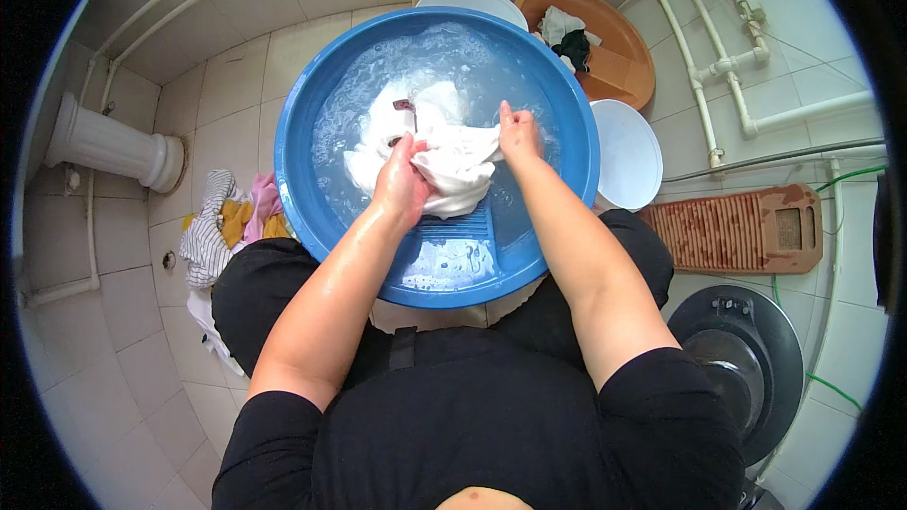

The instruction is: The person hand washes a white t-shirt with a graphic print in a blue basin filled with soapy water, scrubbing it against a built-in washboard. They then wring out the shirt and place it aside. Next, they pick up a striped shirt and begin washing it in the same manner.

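A large round blue basin [295, 146] of sudsy water stands between my knees. In it a wet white garment [455, 175] with small dark reddish patches lies bunched, partly in the water. My left hand [404, 181] grips the garment's near left side, thumb uppermost. At the right, my right hand [520, 132] pinches an edge of the cloth, drawn out taut just above the water. Below the garment, the basin's built-in ribbed washboard [444, 260] slopes toward me.
Striped, yellow and pink clothes [231, 217] are heaped on the floor at left. Right of the basin are a white bowl [628, 156], a brown washboard [732, 231] and a black round-lidded appliance [742, 368]. Behind, a brown tub [624, 76] holds clothes. White pipes [723, 66] line the walls.
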{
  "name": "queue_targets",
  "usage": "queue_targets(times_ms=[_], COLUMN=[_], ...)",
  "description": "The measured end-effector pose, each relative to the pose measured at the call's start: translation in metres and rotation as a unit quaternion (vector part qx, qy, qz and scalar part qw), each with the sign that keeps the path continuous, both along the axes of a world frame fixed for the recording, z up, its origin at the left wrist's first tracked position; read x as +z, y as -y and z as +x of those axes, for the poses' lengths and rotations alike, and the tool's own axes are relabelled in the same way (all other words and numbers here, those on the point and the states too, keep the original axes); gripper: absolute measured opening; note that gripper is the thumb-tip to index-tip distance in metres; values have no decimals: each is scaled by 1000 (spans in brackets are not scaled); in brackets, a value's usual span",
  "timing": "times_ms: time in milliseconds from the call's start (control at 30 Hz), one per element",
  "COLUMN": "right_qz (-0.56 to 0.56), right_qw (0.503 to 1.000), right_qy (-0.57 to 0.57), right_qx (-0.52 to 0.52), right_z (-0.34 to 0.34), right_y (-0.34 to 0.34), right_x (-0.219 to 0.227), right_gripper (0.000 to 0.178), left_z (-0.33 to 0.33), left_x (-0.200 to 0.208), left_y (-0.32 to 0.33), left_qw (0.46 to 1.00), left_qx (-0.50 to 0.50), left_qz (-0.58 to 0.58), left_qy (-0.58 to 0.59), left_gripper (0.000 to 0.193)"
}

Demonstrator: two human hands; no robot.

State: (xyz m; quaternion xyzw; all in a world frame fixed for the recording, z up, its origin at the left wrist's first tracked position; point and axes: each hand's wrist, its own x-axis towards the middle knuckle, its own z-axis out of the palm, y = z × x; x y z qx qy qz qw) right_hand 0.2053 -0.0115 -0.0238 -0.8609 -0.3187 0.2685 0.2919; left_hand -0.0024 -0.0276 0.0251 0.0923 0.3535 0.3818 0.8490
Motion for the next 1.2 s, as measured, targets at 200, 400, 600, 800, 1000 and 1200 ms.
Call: queue_targets(times_ms=[200,400,600,800,1000,1200], right_qz=[-173,229,416,365,415,254], right_qw=[963,922,785,859,838,945], right_qy=[-38,-275,-43,94,48,37], right_qx=[202,145,456,347,352,201], right_z=[45,-65,-151,-108,-131,-90], right_y=[13,6,66,36,51,25], right_x=[-82,19,107,68,83,47], right_gripper=[64,26,19,17,17,22], left_z=[8,1,-13,0,2,10], left_x=[5,7,17,-4,-10,5], left_y=[-4,-5,-1,2,10,6], left_qw=[992,993,998,997,998,997], left_qx=[40,-12,-27,-3,5,21], left_qz=[2,-7,46,-77,-63,-33], left_qy=[-120,-117,-38,-20,-26,-61], left_gripper=[46,46,45,31,29,39])
